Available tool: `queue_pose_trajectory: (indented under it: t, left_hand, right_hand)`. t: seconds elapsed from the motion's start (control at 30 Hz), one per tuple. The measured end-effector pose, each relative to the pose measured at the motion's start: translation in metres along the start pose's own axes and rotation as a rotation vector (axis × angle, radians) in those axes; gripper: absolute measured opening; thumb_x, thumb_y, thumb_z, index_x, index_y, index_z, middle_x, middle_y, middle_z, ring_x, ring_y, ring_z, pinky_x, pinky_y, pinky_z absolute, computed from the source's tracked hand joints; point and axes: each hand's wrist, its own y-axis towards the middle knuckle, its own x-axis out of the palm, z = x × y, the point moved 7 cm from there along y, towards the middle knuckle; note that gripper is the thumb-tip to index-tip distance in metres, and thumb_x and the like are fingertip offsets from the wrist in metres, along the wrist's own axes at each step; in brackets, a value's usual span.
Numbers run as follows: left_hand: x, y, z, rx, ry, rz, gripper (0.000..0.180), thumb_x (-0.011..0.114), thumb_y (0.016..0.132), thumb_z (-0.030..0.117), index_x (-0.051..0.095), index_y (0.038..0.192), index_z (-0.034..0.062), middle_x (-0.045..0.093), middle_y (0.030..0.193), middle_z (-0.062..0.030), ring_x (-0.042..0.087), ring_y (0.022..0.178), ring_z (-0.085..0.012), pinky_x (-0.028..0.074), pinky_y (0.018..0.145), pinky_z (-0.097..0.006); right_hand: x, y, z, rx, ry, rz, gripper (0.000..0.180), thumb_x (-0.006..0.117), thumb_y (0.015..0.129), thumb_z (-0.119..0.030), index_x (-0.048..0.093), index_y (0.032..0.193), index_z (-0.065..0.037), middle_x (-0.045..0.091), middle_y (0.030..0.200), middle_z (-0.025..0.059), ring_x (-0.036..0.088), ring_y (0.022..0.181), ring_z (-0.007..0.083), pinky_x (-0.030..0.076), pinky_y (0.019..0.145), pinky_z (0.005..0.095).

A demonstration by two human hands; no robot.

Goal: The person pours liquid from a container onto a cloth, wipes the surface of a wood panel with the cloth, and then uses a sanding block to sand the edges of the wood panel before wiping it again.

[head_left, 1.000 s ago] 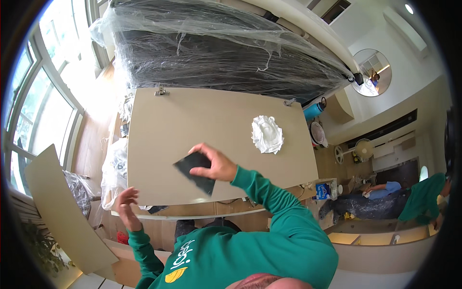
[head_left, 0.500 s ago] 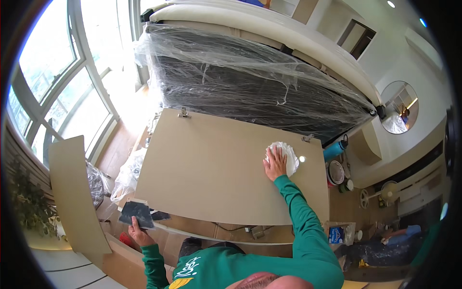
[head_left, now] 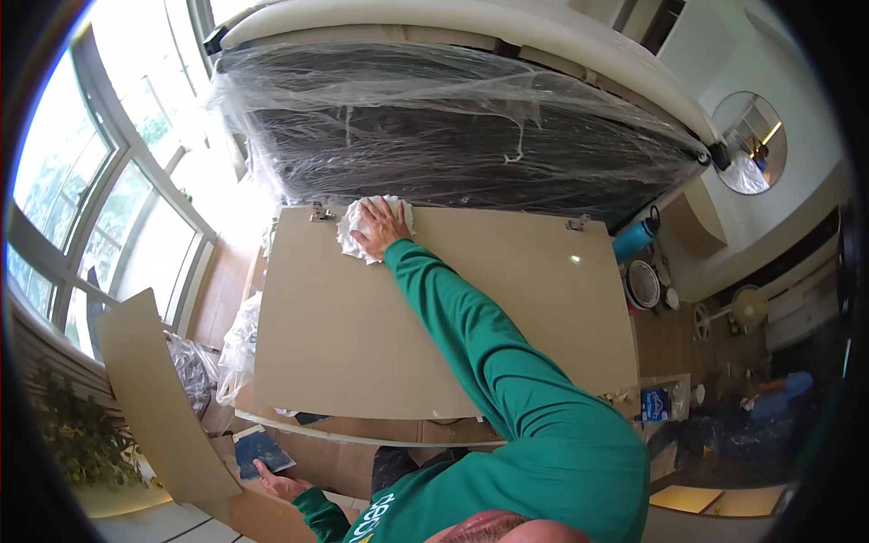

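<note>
Looks like a home under renovation. Shown by windows (head_left: 122, 217) at left, round mirror (head_left: 749, 143) at upper right, plant (head_left: 81, 433) at lower left, plastic sheeting (head_left: 398, 136) at top.

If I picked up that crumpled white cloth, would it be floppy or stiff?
Probably floppy: the white cloth has soft-looking, wrinkled edges. It's likely light too, since it looks like just a small bundle of fabric. Pushed, it would probably slide rather than roll, because it lies flattened under the right hand on a smooth-looking tan board.
</note>
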Motion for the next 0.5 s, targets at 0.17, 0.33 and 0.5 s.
queue_pose_trajectory:
  t: [0.17, 0.33, 0.5]
  left_hand:
    - [0.024, 0.015, 0.004, -0.15, -0.261, 0.044, 0.047, 0.072, 0.096, 0.026, 0.064, 0.134, -0.002, 0.064, 0.11, -0.0174, 0.067, 0.102, -0.032, 0.055, 0.094, -0.043]
    - [0.076, 0.007, 0.055, -0.182, -0.529, -0.159, 0.04, 0.07, 0.099, 0.033, 0.068, 0.107, -0.0054, 0.067, 0.105, -0.0133, 0.067, 0.101, -0.0234, 0.057, 0.091, -0.038]
    - [0.082, -0.034, 0.076, -0.078, -0.476, -0.134, 0.044, 0.072, 0.098, 0.036, 0.068, 0.111, -0.0062, 0.067, 0.108, -0.0149, 0.067, 0.101, -0.0227, 0.058, 0.088, -0.037]
  right_hand:
    - [-0.076, -0.085, 0.155, 0.217, -0.099, 0.073, 0.092, 0.056, 0.093, -0.069, 0.036, 0.16, -0.009, 0.037, 0.165, 0.0128, 0.026, 0.155, 0.0349, 0.013, 0.125, 0.0644]
    - [-0.139, -0.192, 0.328, 0.461, -0.235, 0.181, 0.083, 0.054, 0.096, -0.061, 0.037, 0.159, -0.01, 0.035, 0.167, 0.0127, 0.025, 0.156, 0.0351, 0.015, 0.125, 0.0625]
    - [-0.13, -0.281, 0.266, 0.225, -0.172, 0.066, 0.085, 0.052, 0.097, -0.063, 0.034, 0.161, -0.01, 0.032, 0.168, 0.0118, 0.022, 0.158, 0.0348, 0.015, 0.126, 0.0599]
